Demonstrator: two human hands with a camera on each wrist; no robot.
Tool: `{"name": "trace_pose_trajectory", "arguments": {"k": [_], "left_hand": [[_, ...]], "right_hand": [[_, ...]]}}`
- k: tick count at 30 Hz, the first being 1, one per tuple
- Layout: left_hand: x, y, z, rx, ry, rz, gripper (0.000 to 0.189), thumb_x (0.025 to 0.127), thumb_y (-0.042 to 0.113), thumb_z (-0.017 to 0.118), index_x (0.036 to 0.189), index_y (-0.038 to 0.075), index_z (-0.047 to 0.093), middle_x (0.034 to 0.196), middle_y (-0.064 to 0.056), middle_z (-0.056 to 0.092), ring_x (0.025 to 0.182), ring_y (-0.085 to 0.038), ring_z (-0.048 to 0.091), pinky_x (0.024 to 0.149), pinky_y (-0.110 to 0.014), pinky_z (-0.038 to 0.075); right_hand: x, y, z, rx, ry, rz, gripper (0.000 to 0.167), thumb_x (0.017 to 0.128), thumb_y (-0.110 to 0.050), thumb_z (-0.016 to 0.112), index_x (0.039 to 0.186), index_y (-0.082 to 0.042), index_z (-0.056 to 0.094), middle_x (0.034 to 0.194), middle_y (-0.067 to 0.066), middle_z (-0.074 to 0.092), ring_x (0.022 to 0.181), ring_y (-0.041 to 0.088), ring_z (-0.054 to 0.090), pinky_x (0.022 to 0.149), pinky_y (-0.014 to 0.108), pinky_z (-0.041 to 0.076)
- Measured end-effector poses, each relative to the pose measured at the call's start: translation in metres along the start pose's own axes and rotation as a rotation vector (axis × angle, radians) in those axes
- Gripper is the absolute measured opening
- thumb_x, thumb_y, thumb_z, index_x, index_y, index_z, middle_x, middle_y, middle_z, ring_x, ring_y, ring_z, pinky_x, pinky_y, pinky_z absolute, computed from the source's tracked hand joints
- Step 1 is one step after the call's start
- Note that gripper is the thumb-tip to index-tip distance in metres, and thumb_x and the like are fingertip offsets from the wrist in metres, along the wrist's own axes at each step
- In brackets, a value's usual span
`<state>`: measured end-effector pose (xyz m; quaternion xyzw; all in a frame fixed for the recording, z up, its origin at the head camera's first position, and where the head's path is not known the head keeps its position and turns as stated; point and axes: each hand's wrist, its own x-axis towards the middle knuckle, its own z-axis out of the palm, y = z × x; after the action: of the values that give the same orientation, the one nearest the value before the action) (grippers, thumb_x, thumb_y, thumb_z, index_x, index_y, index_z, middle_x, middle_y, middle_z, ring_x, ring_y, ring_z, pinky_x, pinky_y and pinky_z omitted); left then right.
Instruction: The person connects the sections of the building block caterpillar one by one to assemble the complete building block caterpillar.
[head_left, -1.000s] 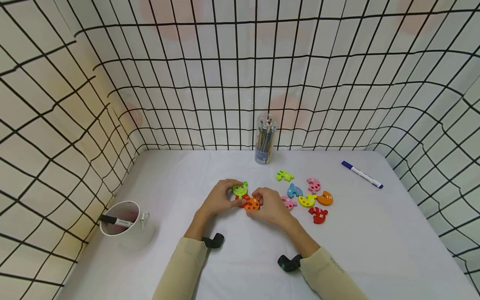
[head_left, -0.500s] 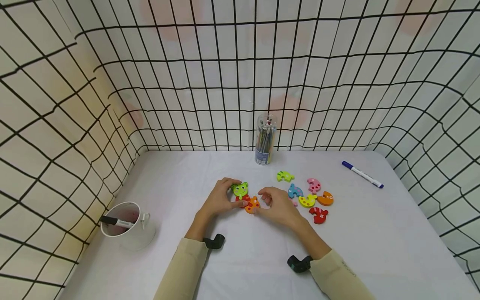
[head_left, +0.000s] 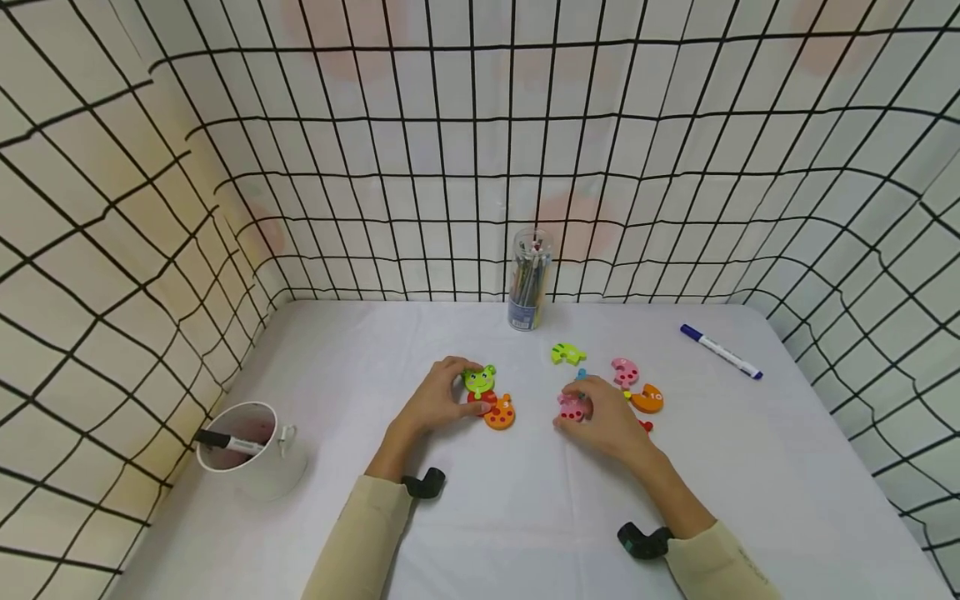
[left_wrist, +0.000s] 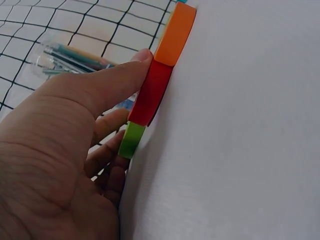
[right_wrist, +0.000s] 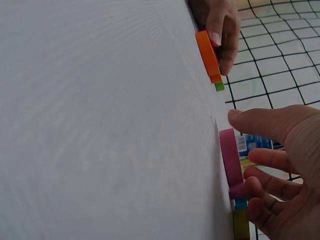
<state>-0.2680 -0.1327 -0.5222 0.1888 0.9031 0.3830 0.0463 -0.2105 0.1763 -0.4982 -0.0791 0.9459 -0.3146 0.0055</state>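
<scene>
In the head view, my left hand (head_left: 431, 408) holds a flat toy puzzle, its thumb on a red piece (left_wrist: 151, 95) and its fingers at a green smiling-face piece (head_left: 478, 380). An orange spotted piece (head_left: 500, 413) adjoins the red one at lower right. My right hand (head_left: 611, 423) is around a pink spotted piece (head_left: 572, 407) lying on the table; in the right wrist view the thumb stands off the pink piece's edge, with loosely bent fingers beside it. Part of a blue piece (head_left: 581, 375) peeks out behind this hand.
Right of centre lie a green striped piece (head_left: 568, 353), another pink piece (head_left: 625, 372) and an orange piece (head_left: 647, 398). A pencil jar (head_left: 528, 283) stands at the back. A blue-capped marker (head_left: 722, 352) lies right; a white bucket (head_left: 281, 467) stands left. Black wire mesh surrounds the table.
My right hand has left the orange spotted piece and moved right to the pink piece, now covering some pieces behind it. The left hand stays with the green and red pieces.
</scene>
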Motion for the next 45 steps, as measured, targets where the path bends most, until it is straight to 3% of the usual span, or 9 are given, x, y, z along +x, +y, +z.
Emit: {"name": "trace_pose_trajectory", "arguments": {"k": [5,10,17,25,30,32,35,38,45], "left_hand": [[-0.002,0.0,0.0,-0.014,-0.003,-0.01,0.062,0.082,0.038,0.087,0.137,0.019,0.064,0.149,-0.008,0.053,0.143,-0.031,0.044,0.12,-0.055,0.036],[-0.003,-0.002,0.001,-0.021,-0.003,-0.004,0.06,0.083,0.039,0.086,0.136,0.02,0.064,0.147,-0.006,0.053,0.141,-0.029,0.045,0.12,-0.053,0.036],[-0.002,-0.005,0.0,-0.021,-0.013,0.015,0.061,0.084,0.038,0.086,0.137,0.02,0.063,0.148,-0.004,0.053,0.142,-0.027,0.046,0.121,-0.053,0.036],[-0.002,-0.002,0.001,-0.004,0.006,0.003,0.064,0.083,0.042,0.085,0.139,0.021,0.062,0.152,-0.005,0.048,0.144,-0.03,0.04,0.12,-0.054,0.036],[-0.001,-0.002,0.004,0.042,0.002,-0.014,0.074,0.076,0.046,0.088,0.14,0.024,0.06,0.152,-0.005,0.047,0.143,-0.029,0.039,0.117,-0.055,0.04],[-0.001,-0.002,0.004,0.048,0.0,-0.012,0.074,0.075,0.045,0.089,0.14,0.024,0.06,0.151,-0.005,0.047,0.143,-0.029,0.039,0.117,-0.055,0.04],[-0.002,-0.001,0.004,0.041,-0.005,-0.011,0.073,0.076,0.044,0.09,0.139,0.024,0.06,0.15,-0.005,0.048,0.143,-0.029,0.039,0.117,-0.055,0.04],[-0.002,-0.001,0.003,0.034,-0.014,0.001,0.071,0.077,0.043,0.089,0.139,0.024,0.06,0.15,-0.005,0.047,0.143,-0.028,0.04,0.118,-0.055,0.039],[-0.001,-0.002,0.003,0.035,-0.027,0.026,0.07,0.079,0.042,0.088,0.14,0.023,0.059,0.15,-0.002,0.05,0.142,-0.024,0.047,0.12,-0.049,0.038]], "right_hand": [[-0.001,0.006,-0.002,-0.014,-0.024,0.005,0.048,0.085,-0.033,0.085,0.125,-0.013,0.07,0.111,0.008,0.061,0.091,0.022,0.053,0.073,0.032,0.05],[0.0,0.011,-0.002,-0.046,-0.015,-0.011,0.05,0.085,-0.03,0.085,0.128,-0.011,0.069,0.128,0.011,0.062,0.1,0.024,0.057,0.087,0.04,0.057],[0.001,0.012,-0.001,-0.051,-0.02,-0.019,0.046,0.084,-0.029,0.086,0.125,-0.013,0.072,0.119,0.01,0.061,0.094,0.022,0.053,0.078,0.032,0.052],[-0.003,0.008,0.001,-0.047,-0.028,-0.015,0.049,0.084,-0.035,0.086,0.126,-0.017,0.071,0.124,0.007,0.064,0.107,0.024,0.058,0.094,0.046,0.058],[-0.004,0.006,0.001,-0.049,-0.037,0.032,0.054,0.084,-0.036,0.085,0.129,-0.012,0.068,0.135,0.014,0.062,0.127,0.037,0.056,0.107,0.058,0.049],[-0.004,0.005,0.001,-0.05,-0.037,0.048,0.055,0.084,-0.037,0.084,0.13,-0.012,0.067,0.133,0.015,0.063,0.125,0.037,0.055,0.105,0.056,0.051],[-0.004,0.003,0.001,-0.058,-0.036,0.062,0.054,0.084,-0.036,0.085,0.13,-0.013,0.068,0.115,0.009,0.066,0.106,0.03,0.059,0.087,0.041,0.056],[-0.004,0.002,0.001,-0.06,-0.039,0.063,0.052,0.084,-0.034,0.085,0.129,-0.013,0.068,0.095,0.004,0.06,0.088,0.02,0.052,0.068,0.029,0.046],[-0.003,0.001,0.002,-0.04,-0.035,0.052,0.047,0.085,-0.028,0.085,0.127,-0.015,0.071,0.088,0.002,0.057,0.084,0.019,0.051,0.064,0.026,0.044]]}}
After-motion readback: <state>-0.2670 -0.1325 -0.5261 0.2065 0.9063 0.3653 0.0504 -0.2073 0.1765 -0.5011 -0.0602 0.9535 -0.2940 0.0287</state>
